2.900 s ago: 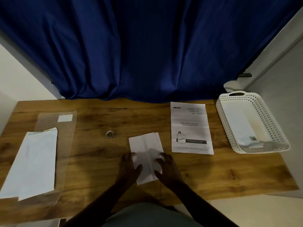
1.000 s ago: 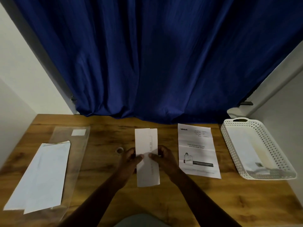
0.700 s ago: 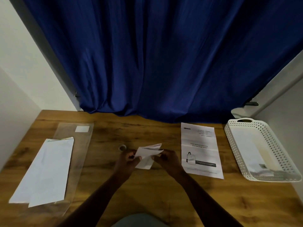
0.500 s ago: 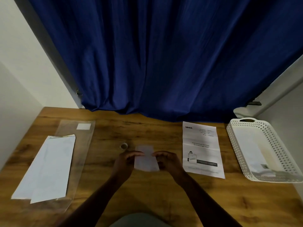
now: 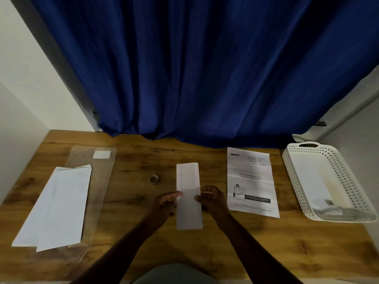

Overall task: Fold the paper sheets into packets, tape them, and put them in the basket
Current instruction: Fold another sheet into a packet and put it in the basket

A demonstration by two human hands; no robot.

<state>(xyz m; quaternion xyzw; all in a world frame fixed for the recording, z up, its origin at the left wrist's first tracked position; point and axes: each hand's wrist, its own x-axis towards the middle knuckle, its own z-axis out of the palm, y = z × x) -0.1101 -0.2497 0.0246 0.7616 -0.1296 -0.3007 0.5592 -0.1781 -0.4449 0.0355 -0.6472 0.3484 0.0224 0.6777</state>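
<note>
A narrow folded white paper strip (image 5: 188,193) lies lengthwise at the middle of the wooden table (image 5: 266,242). My left hand (image 5: 164,203) pinches its left edge and my right hand (image 5: 211,198) pinches its right edge, both near the strip's middle. A small clear tape roll (image 5: 153,178) stands just left of the strip. A printed sheet (image 5: 252,181) lies flat to the right. The white perforated basket (image 5: 348,181) at the far right holds folded paper.
At the left lie white folded sheets (image 5: 55,208) on a clear plastic sleeve (image 5: 98,181) with a small white label (image 5: 102,154). A dark blue curtain (image 5: 194,68) hangs behind the table. White walls stand on both sides.
The paper was flipped and turned in my hands, going from a crumpled short shape to a long flat strip on the table. The camera tilted slightly.
</note>
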